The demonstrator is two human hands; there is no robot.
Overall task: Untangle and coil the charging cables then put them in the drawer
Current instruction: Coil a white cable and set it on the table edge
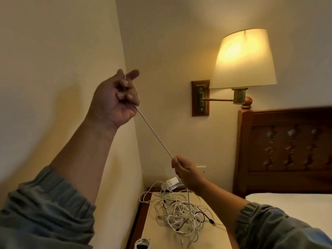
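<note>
A bedroom. At the lower right, a bed (pixel 296 209) with a white mattress meets a dark carved wooden headboard (pixel 287 146). A lit swing-arm lamp (pixel 244 58) with a cream shade is fixed to the plain wall at upper right. A small bedside tabletop (pixel 152 229) sits in the corner at bottom centre.

No readable text, labels, brands or numbers anywhere in view.

Warm, dim light comes from the lit wall lamp (pixel 243 58); left of it, soft arm shadows fall on the wall, edges bowed by wide-angle distortion.
</note>
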